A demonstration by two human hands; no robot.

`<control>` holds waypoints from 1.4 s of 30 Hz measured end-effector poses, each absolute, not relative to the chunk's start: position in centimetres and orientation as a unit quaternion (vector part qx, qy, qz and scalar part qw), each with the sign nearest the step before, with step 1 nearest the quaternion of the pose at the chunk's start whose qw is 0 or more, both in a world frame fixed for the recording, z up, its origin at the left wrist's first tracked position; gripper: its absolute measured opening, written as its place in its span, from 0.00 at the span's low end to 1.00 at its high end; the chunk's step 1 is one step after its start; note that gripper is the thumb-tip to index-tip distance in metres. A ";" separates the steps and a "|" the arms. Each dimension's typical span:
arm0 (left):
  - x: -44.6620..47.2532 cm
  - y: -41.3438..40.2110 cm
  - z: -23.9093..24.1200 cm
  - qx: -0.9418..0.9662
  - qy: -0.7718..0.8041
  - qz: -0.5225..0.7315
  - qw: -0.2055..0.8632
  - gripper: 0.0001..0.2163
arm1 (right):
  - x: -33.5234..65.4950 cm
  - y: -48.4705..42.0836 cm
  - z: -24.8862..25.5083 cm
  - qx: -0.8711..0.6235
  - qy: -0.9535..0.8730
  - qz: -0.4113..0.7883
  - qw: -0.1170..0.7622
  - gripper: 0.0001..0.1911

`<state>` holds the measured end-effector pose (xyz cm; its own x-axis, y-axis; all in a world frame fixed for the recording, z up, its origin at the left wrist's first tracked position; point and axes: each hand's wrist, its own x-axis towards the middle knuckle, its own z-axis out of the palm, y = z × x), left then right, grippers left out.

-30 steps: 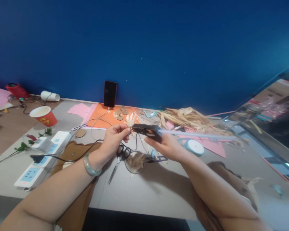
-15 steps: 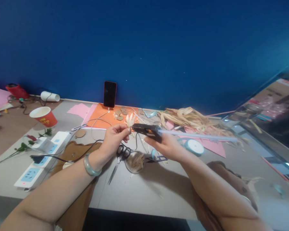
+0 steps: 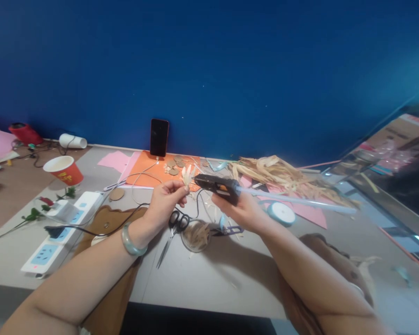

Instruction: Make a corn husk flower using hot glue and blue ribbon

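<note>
Lifted a little since the earlier frame, the glue gun (image 3: 218, 187) in the right hand (image 3: 242, 210) now points its nozzle at the small straw flower (image 3: 187, 175), pinched between the left hand (image 3: 165, 201) fingers above the scissors (image 3: 174, 223), suggesting gluing is underway.

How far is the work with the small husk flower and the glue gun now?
Done: the left hand pinches a small husk flower that already has several petals. In hand: the right hand holds the glue gun, nozzle at the flower. Left: a pile of husk strips lies unused behind.
</note>
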<state>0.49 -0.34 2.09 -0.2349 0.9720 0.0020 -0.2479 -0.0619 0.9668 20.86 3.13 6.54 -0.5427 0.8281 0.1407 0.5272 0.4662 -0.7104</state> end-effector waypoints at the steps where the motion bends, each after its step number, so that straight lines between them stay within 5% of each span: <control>1: 0.5 -0.4 2.2 0.375 0.481 0.623 0.489 0.10 | 20.9 3.1 6.4 -0.409 -0.819 0.318 0.246 0.21; 5: 0.6 -0.4 2.5 0.368 0.480 0.627 0.491 0.11 | 21.1 3.5 6.1 -0.407 -0.806 0.322 0.286 0.20; 9: 0.5 -0.4 2.7 0.357 0.480 0.638 0.485 0.11 | 22.0 5.8 6.1 -0.462 -0.804 0.183 0.326 0.17; 12: 0.6 -0.3 2.6 0.346 0.471 0.652 0.484 0.11 | 22.8 8.5 5.3 -0.523 -0.813 0.060 0.249 0.12; 17: 0.7 -0.4 2.6 0.345 0.467 0.651 0.490 0.11 | 23.0 11.3 2.2 -0.549 -0.834 0.045 0.032 0.16; 25: 0.9 -0.6 2.3 0.360 0.475 0.636 0.490 0.11 | 22.5 10.4 2.1 -0.520 -0.853 0.036 0.004 0.22; 28: 1.1 -0.9 2.3 0.368 0.484 0.618 0.498 0.11 | 21.8 8.5 3.5 -0.491 -0.868 -0.004 0.076 0.16; 33: 1.7 -1.5 2.9 0.385 0.491 0.589 0.513 0.11 | 19.4 5.0 4.3 -0.363 -0.833 0.275 0.314 0.10; 42: 2.2 -2.0 2.8 0.397 0.487 0.562 0.538 0.12 | 17.9 3.7 3.1 -0.342 -0.702 0.497 0.379 0.12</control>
<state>2.23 -1.97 2.83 -0.1060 0.9914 -0.0772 -0.2171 0.0527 0.9747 17.86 3.69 3.06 -0.4788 0.8566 0.1924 0.1021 0.2720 -0.9569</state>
